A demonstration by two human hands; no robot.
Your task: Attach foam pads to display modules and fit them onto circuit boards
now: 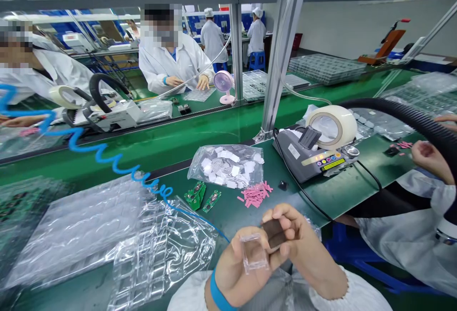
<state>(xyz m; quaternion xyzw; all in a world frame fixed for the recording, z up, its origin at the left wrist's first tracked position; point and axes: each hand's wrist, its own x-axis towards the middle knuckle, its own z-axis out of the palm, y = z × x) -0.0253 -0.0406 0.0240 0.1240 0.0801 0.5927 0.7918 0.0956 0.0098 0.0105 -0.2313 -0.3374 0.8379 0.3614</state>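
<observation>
My left hand (237,265), with a blue band on the wrist, holds a small clear plastic case (254,252) between thumb and fingers. My right hand (298,242) pinches a small dark flat part (274,233) right next to the case, touching it. Both hands are close to my body, below the table's front edge. On the green table beyond lie two green circuit boards (202,196), a heap of pink strips (255,194) and a clear bag of white squares (228,165).
Clear plastic blister trays (107,235) cover the table at left, under a blue coiled hose (107,156). A tape dispenser machine (314,151) with a white tape roll stands at right. A co-worker's hand (430,158) and sleeve are at far right. Other workers sit across the line.
</observation>
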